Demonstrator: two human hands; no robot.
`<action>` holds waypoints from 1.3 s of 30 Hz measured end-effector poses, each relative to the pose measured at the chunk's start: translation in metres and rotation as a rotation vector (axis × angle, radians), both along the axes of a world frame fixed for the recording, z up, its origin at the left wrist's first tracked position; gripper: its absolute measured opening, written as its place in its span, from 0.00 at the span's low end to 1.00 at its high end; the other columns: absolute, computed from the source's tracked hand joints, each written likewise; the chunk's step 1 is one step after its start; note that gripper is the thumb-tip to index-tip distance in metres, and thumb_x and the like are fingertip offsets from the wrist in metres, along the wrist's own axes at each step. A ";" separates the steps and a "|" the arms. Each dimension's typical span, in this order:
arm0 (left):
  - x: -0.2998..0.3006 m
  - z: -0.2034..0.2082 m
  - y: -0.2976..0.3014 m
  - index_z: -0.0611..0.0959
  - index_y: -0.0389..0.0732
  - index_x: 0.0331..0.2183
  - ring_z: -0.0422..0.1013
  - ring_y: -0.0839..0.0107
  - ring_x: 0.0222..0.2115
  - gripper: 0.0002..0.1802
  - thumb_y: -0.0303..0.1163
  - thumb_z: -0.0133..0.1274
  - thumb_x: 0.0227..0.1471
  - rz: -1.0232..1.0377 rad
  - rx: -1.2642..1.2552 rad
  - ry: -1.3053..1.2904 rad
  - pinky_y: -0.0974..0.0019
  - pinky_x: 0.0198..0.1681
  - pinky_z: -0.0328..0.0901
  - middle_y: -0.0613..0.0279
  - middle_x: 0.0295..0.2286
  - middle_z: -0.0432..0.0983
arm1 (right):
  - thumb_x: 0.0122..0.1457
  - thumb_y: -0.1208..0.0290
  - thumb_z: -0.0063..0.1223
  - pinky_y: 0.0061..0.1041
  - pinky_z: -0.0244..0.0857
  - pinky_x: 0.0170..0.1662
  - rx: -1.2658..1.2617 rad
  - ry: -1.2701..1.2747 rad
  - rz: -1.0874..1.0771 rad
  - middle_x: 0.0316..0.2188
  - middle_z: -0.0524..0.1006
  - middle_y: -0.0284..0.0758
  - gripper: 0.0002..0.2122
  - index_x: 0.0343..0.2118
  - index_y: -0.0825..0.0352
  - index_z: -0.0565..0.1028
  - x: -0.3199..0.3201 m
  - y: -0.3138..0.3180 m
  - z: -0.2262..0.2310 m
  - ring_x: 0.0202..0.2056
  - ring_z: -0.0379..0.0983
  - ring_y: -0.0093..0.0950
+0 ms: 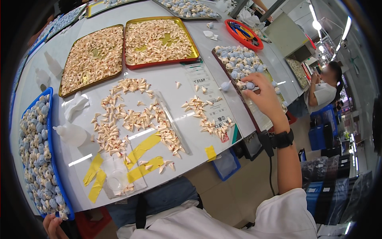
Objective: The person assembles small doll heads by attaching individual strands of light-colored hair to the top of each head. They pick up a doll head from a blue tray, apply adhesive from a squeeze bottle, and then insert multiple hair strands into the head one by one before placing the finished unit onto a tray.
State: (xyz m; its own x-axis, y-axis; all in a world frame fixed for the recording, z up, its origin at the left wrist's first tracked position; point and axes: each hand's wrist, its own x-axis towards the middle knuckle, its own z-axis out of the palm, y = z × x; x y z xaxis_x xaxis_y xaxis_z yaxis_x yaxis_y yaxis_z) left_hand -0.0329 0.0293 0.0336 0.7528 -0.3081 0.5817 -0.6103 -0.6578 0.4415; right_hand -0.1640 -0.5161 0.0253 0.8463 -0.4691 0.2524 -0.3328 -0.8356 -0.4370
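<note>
My right hand (pixel 264 97) reaches over a tray (pixel 254 115) at the right, its thumb and fingers closed around a small blue-and-white piece (pixel 250 85). More rounded blue-and-white pieces (pixel 238 59) fill the far part of that tray. One loose blue piece (pixel 225 86) lies just left of it. At the lower left, my left hand (pixel 52 226) has bent fingers at the near corner of a blue tray (pixel 71 213) heaped with similar pieces (pixel 39 151). What those fingers grip is partly hidden.
Small pointed cream pieces (pixel 139 117) lie scattered mid-table, beside yellow tape strips (pixel 145 147). Two trays (pixel 124 49) of them stand behind. A squeeze bottle (pixel 71 134), a clear ruler-like strip (pixel 171 119) and a red basket (pixel 254 44) of tools are around. Another person (pixel 324 89) sits at right.
</note>
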 end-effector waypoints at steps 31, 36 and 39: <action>0.004 -0.004 0.017 0.78 0.29 0.30 0.72 0.62 0.29 0.07 0.21 0.46 0.52 -0.043 -0.021 0.019 0.69 0.31 0.70 0.48 0.31 0.74 | 0.54 0.67 0.47 0.28 0.55 0.53 -0.160 0.168 0.075 0.52 0.64 0.41 0.21 0.51 0.65 0.64 0.014 -0.055 0.005 0.52 0.61 0.36; 0.004 0.000 0.021 0.79 0.29 0.30 0.72 0.61 0.30 0.07 0.21 0.47 0.52 -0.059 0.032 -0.024 0.69 0.31 0.70 0.48 0.31 0.74 | 0.56 0.66 0.44 0.28 0.50 0.57 -0.120 0.322 0.082 0.56 0.59 0.42 0.21 0.52 0.64 0.63 0.011 -0.052 -0.001 0.56 0.56 0.36; 0.004 -0.001 0.020 0.79 0.29 0.29 0.72 0.61 0.30 0.06 0.21 0.47 0.52 -0.035 0.045 -0.017 0.69 0.30 0.71 0.48 0.30 0.74 | 0.55 0.67 0.45 0.29 0.53 0.55 -0.183 0.255 0.110 0.56 0.59 0.42 0.20 0.51 0.65 0.65 0.006 -0.056 -0.011 0.55 0.57 0.37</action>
